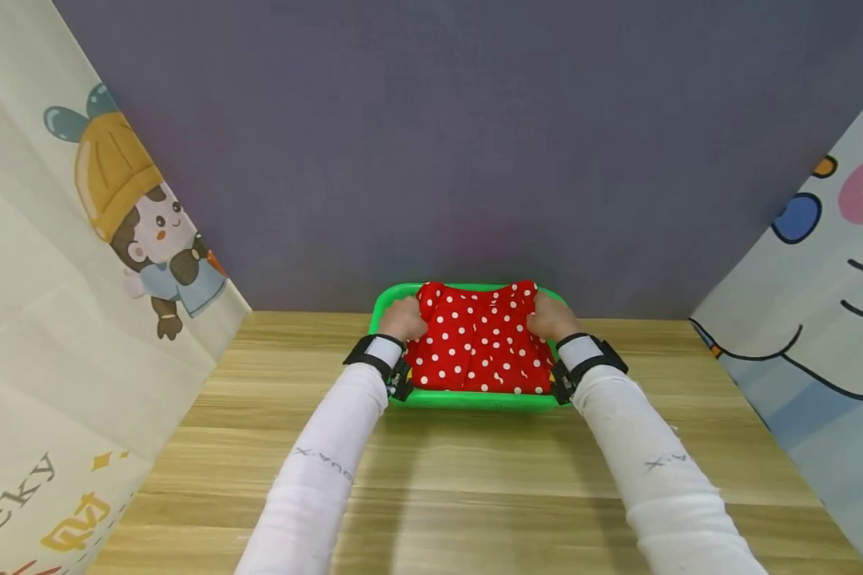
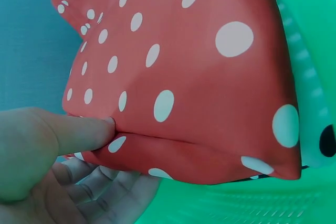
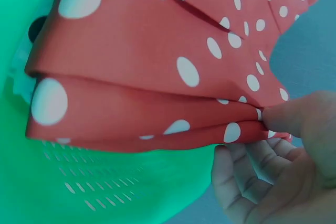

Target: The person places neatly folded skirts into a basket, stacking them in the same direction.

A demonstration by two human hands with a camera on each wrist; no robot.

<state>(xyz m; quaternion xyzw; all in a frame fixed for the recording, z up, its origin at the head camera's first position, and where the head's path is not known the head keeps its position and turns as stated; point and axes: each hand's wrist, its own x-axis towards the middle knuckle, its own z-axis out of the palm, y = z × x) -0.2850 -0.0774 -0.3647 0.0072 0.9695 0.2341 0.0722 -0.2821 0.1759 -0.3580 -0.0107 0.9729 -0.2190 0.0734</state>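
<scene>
A red cloth garment with white polka dots (image 1: 475,339) lies folded over a green plastic basket (image 1: 475,399). At its left edge my left hand (image 1: 403,319) pinches the fabric; in the left wrist view the thumb (image 2: 86,132) presses on top with the fingers below. My right hand (image 1: 552,318) pinches the opposite edge, its thumb (image 3: 289,116) over the cloth in the right wrist view. The garment covers most of the basket's inside. Beneath it, a bit of pale cloth with a black dot (image 2: 326,141) shows in the left wrist view.
The basket stands on a wood-grain table (image 1: 475,487), close to a dark grey wall (image 1: 460,144) at the back. Printed cartoon curtains hang on the left (image 1: 36,279) and right (image 1: 820,263). Slotted holes pierce the basket's side.
</scene>
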